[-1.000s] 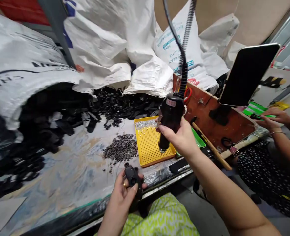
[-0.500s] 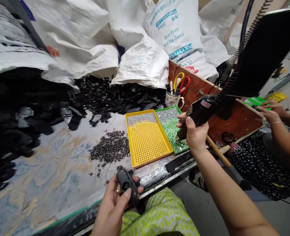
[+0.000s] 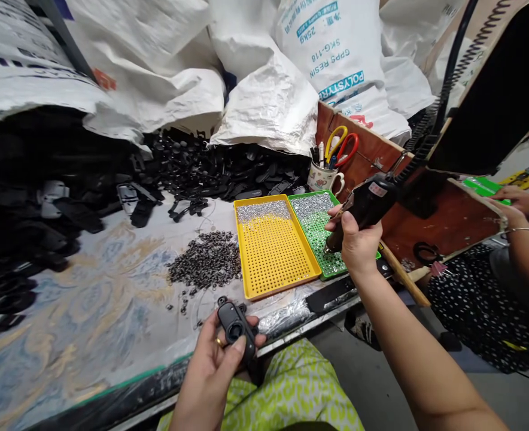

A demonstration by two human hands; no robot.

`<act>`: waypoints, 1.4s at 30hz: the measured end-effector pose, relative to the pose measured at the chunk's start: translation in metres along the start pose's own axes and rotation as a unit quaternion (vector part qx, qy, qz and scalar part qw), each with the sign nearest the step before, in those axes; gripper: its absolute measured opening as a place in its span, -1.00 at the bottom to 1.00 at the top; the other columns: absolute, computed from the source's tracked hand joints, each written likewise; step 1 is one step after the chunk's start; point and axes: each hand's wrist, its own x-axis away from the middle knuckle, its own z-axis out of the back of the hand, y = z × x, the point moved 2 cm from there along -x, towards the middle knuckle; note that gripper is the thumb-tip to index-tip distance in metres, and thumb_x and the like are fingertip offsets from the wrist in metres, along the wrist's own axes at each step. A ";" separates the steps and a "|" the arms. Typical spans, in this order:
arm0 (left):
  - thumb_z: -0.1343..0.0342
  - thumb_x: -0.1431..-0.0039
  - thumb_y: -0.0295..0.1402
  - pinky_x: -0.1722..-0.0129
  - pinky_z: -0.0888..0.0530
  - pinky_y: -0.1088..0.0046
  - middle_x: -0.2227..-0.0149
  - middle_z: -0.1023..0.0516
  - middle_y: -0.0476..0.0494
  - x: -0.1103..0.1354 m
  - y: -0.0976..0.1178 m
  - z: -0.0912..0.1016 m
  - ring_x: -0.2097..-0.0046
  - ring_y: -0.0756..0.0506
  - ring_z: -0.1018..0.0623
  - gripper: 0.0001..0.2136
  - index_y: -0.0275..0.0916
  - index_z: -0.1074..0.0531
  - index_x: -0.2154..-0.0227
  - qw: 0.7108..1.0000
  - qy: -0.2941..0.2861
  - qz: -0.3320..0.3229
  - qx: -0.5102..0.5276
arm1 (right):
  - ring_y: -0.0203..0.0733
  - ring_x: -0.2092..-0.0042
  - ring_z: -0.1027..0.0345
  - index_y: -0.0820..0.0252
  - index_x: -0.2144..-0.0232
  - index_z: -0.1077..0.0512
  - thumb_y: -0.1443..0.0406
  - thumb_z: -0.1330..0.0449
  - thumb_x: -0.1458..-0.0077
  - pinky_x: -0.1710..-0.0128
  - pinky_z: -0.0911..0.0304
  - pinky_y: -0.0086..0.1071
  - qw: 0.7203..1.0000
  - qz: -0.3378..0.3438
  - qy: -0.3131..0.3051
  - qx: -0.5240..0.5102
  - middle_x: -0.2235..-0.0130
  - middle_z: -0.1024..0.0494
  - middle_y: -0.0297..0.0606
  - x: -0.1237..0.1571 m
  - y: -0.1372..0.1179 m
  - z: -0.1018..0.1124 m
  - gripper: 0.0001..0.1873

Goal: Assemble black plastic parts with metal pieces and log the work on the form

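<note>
My left hand (image 3: 222,353) is closed around a black plastic part (image 3: 235,326) with a round hole in its face, held over the table's front edge. In my right hand (image 3: 358,239) is a black electric screwdriver (image 3: 365,200) hanging from a coiled cord, its tip pointing down at the green tray (image 3: 344,268). Small silver screws (image 3: 312,205) lie heaped at that tray's far end. Beside it sits a yellow perforated tray (image 3: 280,257), also with silver screws (image 3: 263,211) gathered at the back. Whether the bit touches a screw I cannot tell.
A pile of small dark metal pieces (image 3: 206,258) lies left of the trays. Black plastic parts (image 3: 228,170) heap up beneath white sacks (image 3: 268,90). A mug (image 3: 322,178) holds scissors and pens. On the right, another person's hands (image 3: 518,203) work behind a wooden board (image 3: 457,215).
The view has shifted slightly, so the trays and mug appear a little to the right. Both hands keep their holds, and the screwdriver tip stays over the green tray.
</note>
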 end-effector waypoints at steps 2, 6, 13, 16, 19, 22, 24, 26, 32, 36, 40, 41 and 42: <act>-0.27 0.20 -0.12 0.48 -0.48 0.44 0.19 -0.52 -0.21 0.000 0.000 0.000 0.30 -0.21 -0.57 -0.33 -0.14 -0.16 -0.01 1.000 0.000 0.000 0.003 | -0.38 0.54 -0.36 0.18 0.38 -0.30 0.16 -0.19 0.00 0.51 -0.34 -0.44 1.000 0.002 -0.004 -0.002 0.39 -0.51 -0.34 0.001 0.000 0.000 -0.77; -0.26 0.18 -0.14 0.44 -0.48 0.42 0.19 -0.52 -0.22 0.000 -0.001 0.000 0.30 -0.20 -0.57 -0.36 -0.16 -0.17 0.00 1.000 -0.001 -0.007 0.003 | -0.38 0.54 -0.36 0.18 0.38 -0.30 0.16 -0.20 0.01 0.51 -0.33 -0.45 1.000 -0.003 -0.007 -0.005 0.40 -0.51 -0.34 0.002 -0.001 0.001 -0.77; -0.20 0.06 -0.19 0.40 -0.47 0.47 0.16 -0.49 -0.20 -0.001 -0.003 0.002 0.27 -0.15 -0.56 -0.45 -0.15 -0.15 0.01 1.000 -0.024 -0.013 0.002 | -0.38 0.54 -0.36 0.20 0.41 -0.34 0.17 -0.20 0.00 0.52 -0.32 -0.44 1.000 0.008 -0.011 0.001 0.40 -0.51 -0.32 0.003 -0.003 0.001 -0.78; -0.18 0.03 -0.20 0.36 -0.46 0.47 0.15 -0.47 -0.20 0.001 -0.003 0.004 0.28 -0.12 -0.55 -0.48 -0.17 -0.14 0.02 0.999 -0.039 -0.023 0.000 | -0.37 0.55 -0.35 0.21 0.43 -0.35 0.17 -0.21 0.02 0.55 -0.31 -0.46 1.000 0.006 -0.003 0.005 0.43 -0.49 -0.33 0.005 -0.004 0.001 -0.78; -0.14 -0.03 -0.21 0.31 -0.44 0.45 0.11 -0.45 -0.22 0.000 -0.005 0.006 0.26 -0.11 -0.54 -0.49 -0.18 -0.10 -0.01 0.997 -0.074 -0.030 -0.003 | -0.36 0.57 -0.35 0.22 0.43 -0.36 0.20 -0.24 0.04 0.57 -0.29 -0.46 1.000 0.016 0.004 -0.007 0.45 -0.49 -0.34 0.006 -0.002 0.000 -0.80; -0.13 -0.05 -0.20 0.29 -0.44 0.43 0.11 -0.45 -0.23 -0.001 -0.006 0.007 0.26 -0.10 -0.54 -0.48 -0.18 -0.07 -0.03 0.995 -0.089 -0.037 0.001 | -0.36 0.59 -0.35 0.22 0.41 -0.35 0.21 -0.25 0.06 0.58 -0.29 -0.45 0.999 0.038 0.016 -0.016 0.42 -0.51 -0.33 0.003 -0.002 -0.002 -0.79; -0.13 -0.05 -0.20 0.29 -0.44 0.42 0.11 -0.44 -0.23 -0.002 -0.006 0.007 0.26 -0.10 -0.54 -0.48 -0.18 -0.07 -0.02 0.996 -0.078 -0.040 0.002 | -0.36 0.60 -0.35 0.22 0.39 -0.34 0.19 -0.24 0.06 0.60 -0.28 -0.45 0.998 0.053 0.033 -0.024 0.41 -0.51 -0.33 -0.002 -0.010 -0.002 -0.77; -0.13 -0.04 -0.20 0.33 -0.44 0.43 0.11 -0.44 -0.23 -0.002 -0.006 0.006 0.28 -0.10 -0.53 -0.49 -0.17 -0.07 -0.01 0.997 -0.069 -0.037 0.003 | -0.35 0.60 -0.35 0.22 0.39 -0.34 0.18 -0.22 0.04 0.62 -0.27 -0.46 0.996 0.069 0.047 -0.035 0.42 -0.50 -0.34 -0.005 -0.025 -0.004 -0.77; -0.13 -0.05 -0.25 0.26 -0.42 0.42 0.15 -0.44 -0.19 0.001 -0.004 0.004 0.29 -0.06 -0.53 -0.52 -0.20 -0.08 0.01 0.994 -0.093 -0.038 0.031 | -0.36 0.60 -0.31 0.19 0.28 -0.34 0.21 -0.15 0.02 0.65 -0.24 -0.48 0.989 0.045 0.007 -0.139 0.45 -0.47 -0.36 0.024 -0.080 -0.032 -0.76; -0.13 -0.05 -0.30 0.29 -0.42 0.45 0.19 -0.44 -0.14 0.000 -0.003 0.003 0.29 -0.05 -0.52 -0.56 -0.19 -0.12 0.04 0.994 -0.087 -0.038 0.049 | -0.31 0.54 -0.36 0.11 0.20 -0.29 0.16 -0.20 0.03 0.59 -0.33 -0.40 0.963 -0.047 -0.136 -0.229 0.38 -0.47 -0.35 0.065 -0.095 -0.063 -0.67; -0.16 0.01 -0.39 0.27 -0.42 0.51 0.21 -0.45 -0.09 0.001 0.002 0.001 0.23 -0.04 -0.48 -0.58 -0.20 -0.18 0.08 0.991 -0.078 -0.068 0.080 | -0.29 0.47 -0.39 0.02 0.13 -0.27 0.17 -0.16 -0.04 0.49 -0.38 -0.34 0.933 -0.081 -0.237 -0.258 0.29 -0.46 -0.32 0.091 -0.091 -0.084 -0.68; -0.17 0.03 -0.41 0.29 -0.42 0.53 0.22 -0.46 -0.08 0.002 0.003 0.000 0.23 -0.03 -0.48 -0.59 -0.22 -0.20 0.09 0.991 -0.076 -0.075 0.082 | -0.30 0.46 -0.39 0.02 0.14 -0.28 0.18 -0.16 -0.05 0.46 -0.39 -0.34 0.931 -0.083 -0.245 -0.258 0.28 -0.46 -0.31 0.094 -0.089 -0.087 -0.70; -0.17 0.03 -0.42 0.31 -0.41 0.54 0.23 -0.47 -0.08 0.002 0.004 0.000 0.23 -0.03 -0.47 -0.60 -0.23 -0.21 0.10 0.991 -0.074 -0.080 0.080 | -0.30 0.45 -0.39 0.03 0.15 -0.30 0.19 -0.15 -0.06 0.44 -0.39 -0.33 0.929 -0.085 -0.250 -0.258 0.27 -0.45 -0.31 0.096 -0.086 -0.090 -0.73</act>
